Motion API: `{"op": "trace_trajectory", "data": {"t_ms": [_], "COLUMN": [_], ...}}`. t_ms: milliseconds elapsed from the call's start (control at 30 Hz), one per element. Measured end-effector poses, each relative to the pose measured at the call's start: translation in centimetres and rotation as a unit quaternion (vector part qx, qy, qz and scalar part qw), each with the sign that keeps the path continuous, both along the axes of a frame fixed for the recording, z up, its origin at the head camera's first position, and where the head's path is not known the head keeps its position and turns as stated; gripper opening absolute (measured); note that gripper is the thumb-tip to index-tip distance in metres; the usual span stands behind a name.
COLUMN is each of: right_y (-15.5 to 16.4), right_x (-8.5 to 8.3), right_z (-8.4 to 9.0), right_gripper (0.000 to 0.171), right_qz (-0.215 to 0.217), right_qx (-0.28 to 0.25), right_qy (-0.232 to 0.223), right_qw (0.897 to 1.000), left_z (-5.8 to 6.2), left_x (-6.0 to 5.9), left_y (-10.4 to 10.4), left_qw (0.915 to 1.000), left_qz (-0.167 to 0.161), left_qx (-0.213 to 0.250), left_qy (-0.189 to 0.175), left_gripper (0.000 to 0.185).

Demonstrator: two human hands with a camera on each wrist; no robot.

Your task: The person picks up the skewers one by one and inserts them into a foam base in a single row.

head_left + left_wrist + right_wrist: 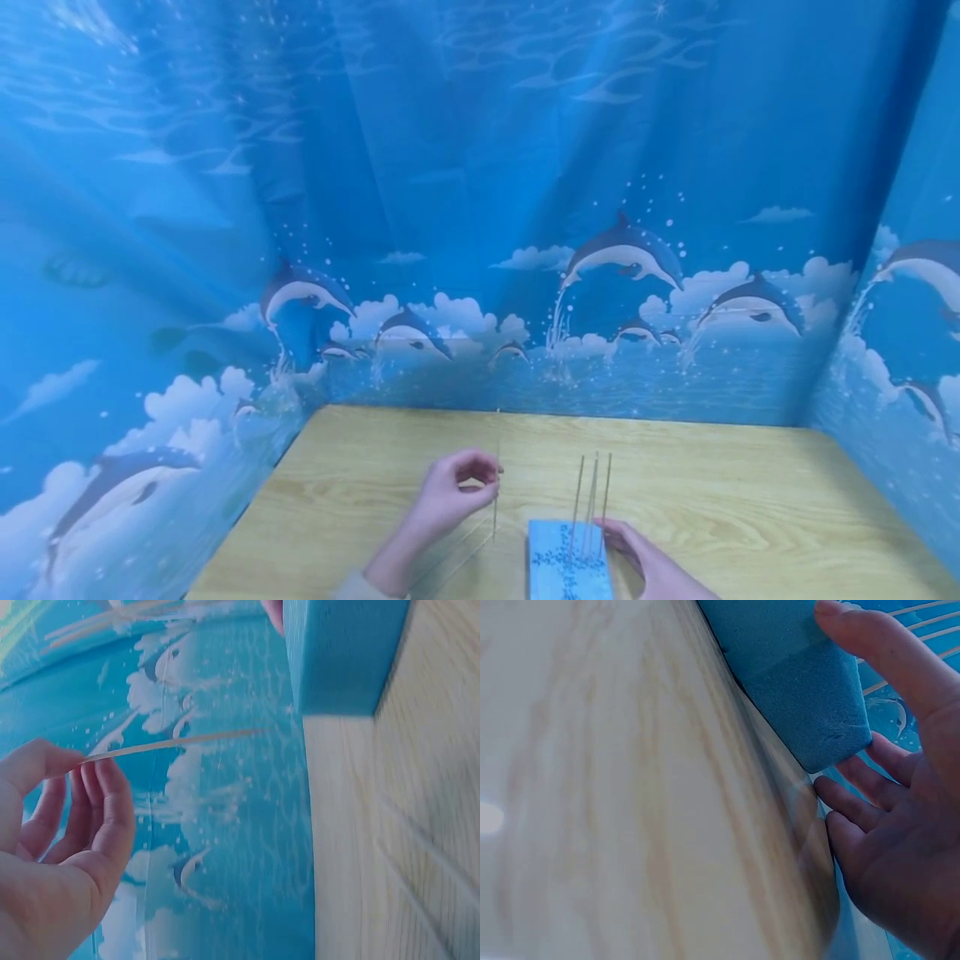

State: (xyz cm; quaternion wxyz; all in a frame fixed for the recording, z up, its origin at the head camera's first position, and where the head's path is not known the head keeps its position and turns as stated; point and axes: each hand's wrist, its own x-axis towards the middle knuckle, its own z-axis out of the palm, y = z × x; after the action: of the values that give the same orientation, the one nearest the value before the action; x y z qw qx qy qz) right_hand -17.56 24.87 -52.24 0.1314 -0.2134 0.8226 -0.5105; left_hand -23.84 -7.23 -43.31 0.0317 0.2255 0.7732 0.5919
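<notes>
My left hand pinches a thin wooden skewer between thumb and fingertips. In the head view this skewer stands nearly upright above the table, left of a light blue foam block and apart from it. Dark blue marks dot the block's top, and several upright skewers stick out of it. At the block's right side my right hand holds it. The right wrist view shows the thumb on one face of the foam block and fingertips touching its lower far edge.
Two loose skewers lie on the wood-grain table, left of the block and beneath my left forearm. A blue curtain printed with dolphins and clouds hangs behind the table and along both sides.
</notes>
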Motion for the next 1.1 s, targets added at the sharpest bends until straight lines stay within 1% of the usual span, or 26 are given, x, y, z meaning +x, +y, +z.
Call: {"op": "trace_trajectory", "data": {"t_ms": [67, 133, 200, 300, 367, 433, 600, 700, 767, 900, 1000, 1100], "right_y": [-0.1, -0.2, -0.2, -0.1, 0.0, 0.0, -0.1, -0.1, 0.0, 0.0, -0.1, -0.1], "right_x": [0.1, 0.3, 0.4, 0.4, 0.3, 0.2, 0.3, 0.2, 0.1, 0.1, 0.1, 0.2], "right_z": [0.1, 0.1, 0.0, -0.3, -0.2, -0.2, 0.0, 0.0, 0.0, -0.1, 0.0, 0.1], "right_gripper": [0.092, 0.094, 0.093, 0.092, 0.089, 0.089, 0.092, 0.09, 0.09, 0.089, 0.088, 0.09], "right_qz": [-0.007, -0.018, -0.019, -0.009, 0.003, 0.003, -0.011, -0.011, -0.006, -0.006, -0.021, -0.033], "right_qx": [0.004, 0.019, 0.022, 0.018, 0.003, 0.001, 0.007, 0.005, -0.001, -0.005, 0.01, 0.027], "right_qy": [-0.008, 0.003, 0.009, 0.023, 0.015, 0.018, 0.032, 0.037, 0.031, -0.002, -0.021, -0.021], "right_qw": [1.0, 1.0, 1.0, 1.0, 1.0, 1.0, 0.999, 0.999, 0.999, 1.0, 1.0, 0.999], "left_z": [0.0, -0.1, -0.3, -0.6, -0.8, -0.9, -1.1, -1.2, -1.3, -1.7, -1.9, -2.0], "left_x": [0.3, 0.6, 0.9, 1.4, 1.6, 1.7, 2.0, 2.2, 2.3, 2.5, 2.6, 2.5], "left_y": [0.8, 1.5, 2.2, 3.2, 3.8, 4.4, 5.4, 5.8, 6.0, 6.2, 6.3, 6.3], "left_qw": [0.9995, 0.9989, 0.9979, 0.9969, 0.9961, 0.9954, 0.9938, 0.994, 0.9944, 0.9955, 0.9958, 0.9953], "left_qz": [-0.004, -0.005, -0.009, -0.022, -0.03, -0.036, -0.05, -0.054, -0.054, -0.049, -0.046, -0.044], "left_qx": [0.032, 0.047, 0.064, 0.075, 0.083, 0.089, 0.099, 0.095, 0.09, 0.08, 0.078, 0.085], "left_qy": [-0.005, -0.001, 0.003, 0.001, 0.0, -0.006, -0.014, -0.012, -0.009, -0.011, -0.016, -0.014], "left_gripper": [0.021, 0.019, 0.018, 0.016, 0.016, 0.016, 0.016, 0.016, 0.016, 0.016, 0.016, 0.016]}}
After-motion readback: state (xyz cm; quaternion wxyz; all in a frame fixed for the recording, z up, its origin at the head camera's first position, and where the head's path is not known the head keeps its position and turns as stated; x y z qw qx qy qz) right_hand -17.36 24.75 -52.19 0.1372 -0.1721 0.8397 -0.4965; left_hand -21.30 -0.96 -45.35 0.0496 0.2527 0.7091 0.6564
